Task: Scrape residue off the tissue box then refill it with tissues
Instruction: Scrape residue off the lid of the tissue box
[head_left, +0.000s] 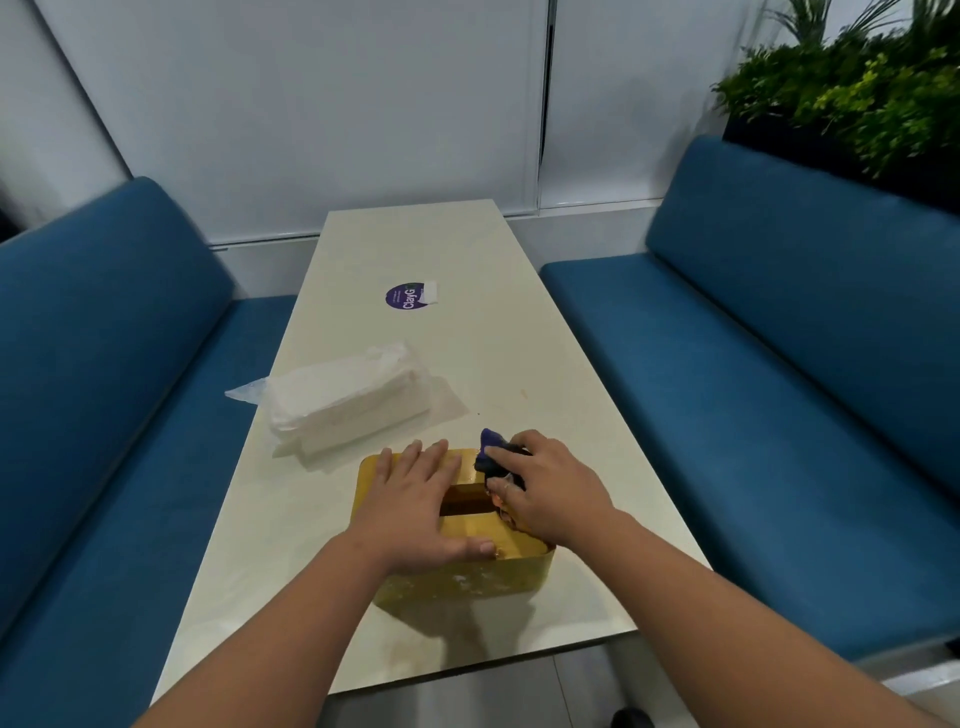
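Yellow tissue box (498, 574) — one, left hand (415, 506) flat on it, right hand (553, 491) gripping one scraper (491, 454), one tissue pack (345, 402).

Even, soft indoor light fills the scene, bright with no harsh glare; the pale surface (467, 332) shows only a dull sheen. Faint shadows lie under the tissue box (462, 577) and forearms. Wide-angle distortion bows the blue benches (779, 332) outward, and the left edge smears with motion blur.
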